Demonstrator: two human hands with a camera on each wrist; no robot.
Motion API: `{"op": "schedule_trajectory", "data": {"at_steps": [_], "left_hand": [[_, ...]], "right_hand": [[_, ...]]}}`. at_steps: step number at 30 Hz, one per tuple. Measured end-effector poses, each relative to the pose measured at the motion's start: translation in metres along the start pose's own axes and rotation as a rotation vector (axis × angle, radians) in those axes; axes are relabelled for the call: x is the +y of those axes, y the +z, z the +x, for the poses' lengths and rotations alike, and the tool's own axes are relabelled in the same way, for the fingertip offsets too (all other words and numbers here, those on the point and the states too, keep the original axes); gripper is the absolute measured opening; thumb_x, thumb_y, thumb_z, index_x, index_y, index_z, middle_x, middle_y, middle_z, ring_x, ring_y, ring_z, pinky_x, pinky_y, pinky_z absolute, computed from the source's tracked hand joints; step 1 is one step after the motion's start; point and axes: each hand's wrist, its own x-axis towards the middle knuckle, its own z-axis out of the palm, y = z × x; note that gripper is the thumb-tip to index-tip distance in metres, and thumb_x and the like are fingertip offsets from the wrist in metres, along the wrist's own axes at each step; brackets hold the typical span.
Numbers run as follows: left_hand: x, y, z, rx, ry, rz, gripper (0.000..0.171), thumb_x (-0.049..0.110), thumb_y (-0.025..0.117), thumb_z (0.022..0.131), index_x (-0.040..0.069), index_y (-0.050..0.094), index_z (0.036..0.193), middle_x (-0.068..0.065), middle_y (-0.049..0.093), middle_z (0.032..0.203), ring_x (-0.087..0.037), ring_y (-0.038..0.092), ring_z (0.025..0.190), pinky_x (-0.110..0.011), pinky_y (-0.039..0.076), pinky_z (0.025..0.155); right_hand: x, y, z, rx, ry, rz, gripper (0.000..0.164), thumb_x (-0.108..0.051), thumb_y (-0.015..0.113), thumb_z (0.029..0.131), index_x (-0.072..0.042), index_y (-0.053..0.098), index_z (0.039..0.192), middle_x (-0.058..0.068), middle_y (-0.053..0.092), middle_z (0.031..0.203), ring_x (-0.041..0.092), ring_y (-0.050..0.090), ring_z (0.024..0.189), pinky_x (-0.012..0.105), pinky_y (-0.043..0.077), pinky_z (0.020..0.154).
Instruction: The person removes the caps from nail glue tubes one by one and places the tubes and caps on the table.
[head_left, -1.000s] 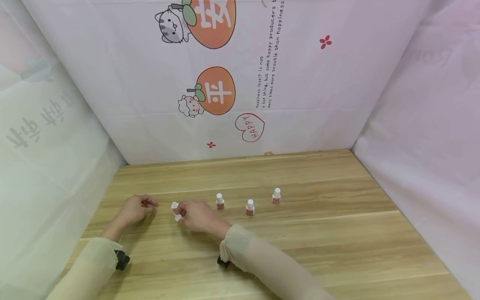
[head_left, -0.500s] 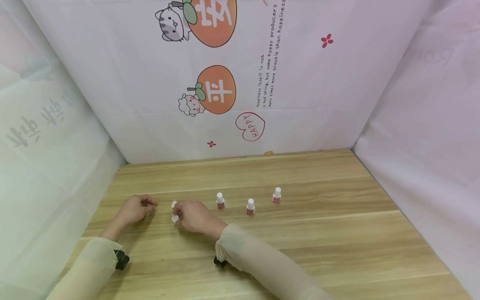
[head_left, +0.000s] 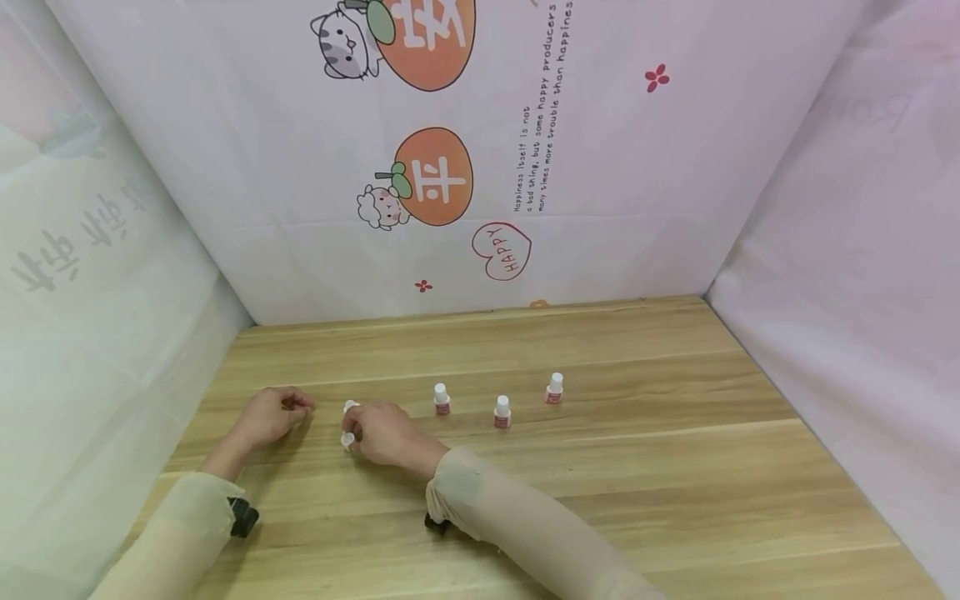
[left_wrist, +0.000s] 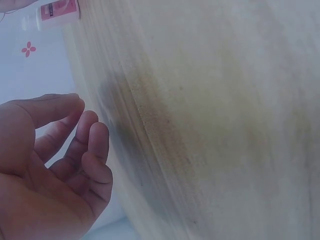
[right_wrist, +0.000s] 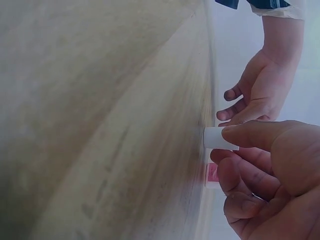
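toward the left edge of the worktop (head_left: 675, 492), the right hand (head_left: 390, 433) pinches a white cap (right_wrist: 214, 138) near a small bottle (right_wrist: 212, 173); the left hand (head_left: 272, 415) curls loosely, relaxed

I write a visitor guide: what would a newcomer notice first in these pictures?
Probably the orange fruit prints on the white backdrop, high in the head view. Next come three white-capped bottles standing on the table, and left of them the right hand, pinching a white piece.

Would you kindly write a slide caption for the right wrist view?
The right hand pinches a small white cylinder near a pink-labelled bottle.
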Motion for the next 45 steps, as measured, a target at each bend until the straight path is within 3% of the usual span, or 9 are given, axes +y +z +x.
{"op": "schedule_trajectory", "data": {"at_steps": [13,24,31,36,40,45], "left_hand": [[-0.001,-0.001,-0.001,0.004,-0.007,0.001,0.013,0.01,0.065,0.093,0.003,0.072,0.101,-0.01,0.072,0.092,-0.017,0.062,0.083,-0.03,0.047,0.071],[-0.004,-0.001,-0.001,0.01,-0.022,-0.015,0.012,0.007,0.064,0.093,0.002,0.071,0.101,-0.011,0.072,0.093,-0.019,0.062,0.085,-0.03,0.047,0.072],[-0.002,-0.001,-0.002,-0.005,-0.026,-0.018,0.013,0.006,0.062,0.093,0.001,0.071,0.102,-0.012,0.071,0.094,-0.019,0.062,0.085,-0.031,0.047,0.071],[-0.001,-0.001,-0.002,0.004,-0.02,-0.005,0.014,0.007,0.063,0.093,0.002,0.071,0.102,-0.011,0.071,0.093,-0.02,0.062,0.085,-0.031,0.047,0.072],[0.0,-0.001,-0.002,0.016,-0.013,0.019,0.014,0.012,0.064,0.094,0.003,0.072,0.101,-0.01,0.071,0.092,-0.02,0.062,0.086,-0.032,0.047,0.074],[0.004,-0.001,-0.001,0.022,-0.004,0.035,0.016,0.015,0.064,0.094,0.003,0.072,0.102,-0.009,0.071,0.091,-0.022,0.064,0.087,-0.035,0.048,0.075]], "right_hand": [[0.0,0.003,0.003,-0.014,-0.01,-0.012,0.021,-0.023,0.075,0.09,-0.022,0.067,0.109,-0.011,0.072,0.095,0.002,0.064,0.084,0.016,0.047,0.074],[0.002,0.003,0.003,-0.037,0.034,0.016,0.028,-0.023,0.075,0.089,-0.022,0.067,0.116,-0.011,0.074,0.103,0.003,0.067,0.094,0.018,0.049,0.085],[0.006,0.0,0.0,-0.039,0.058,0.02,0.04,-0.01,0.075,0.083,-0.023,0.068,0.121,-0.01,0.074,0.106,0.003,0.067,0.098,0.018,0.05,0.085],[0.01,-0.004,-0.003,-0.033,0.068,0.034,0.05,-0.005,0.071,0.081,-0.026,0.068,0.126,-0.013,0.071,0.121,0.004,0.066,0.104,0.019,0.051,0.084],[0.012,-0.007,-0.006,-0.023,0.066,0.01,0.043,-0.011,0.071,0.085,-0.023,0.068,0.125,-0.012,0.069,0.125,0.008,0.067,0.105,0.021,0.053,0.085],[0.014,-0.011,-0.011,-0.021,0.075,-0.016,0.035,-0.016,0.07,0.088,-0.02,0.068,0.122,-0.008,0.072,0.117,0.01,0.068,0.099,0.021,0.052,0.082]]}}
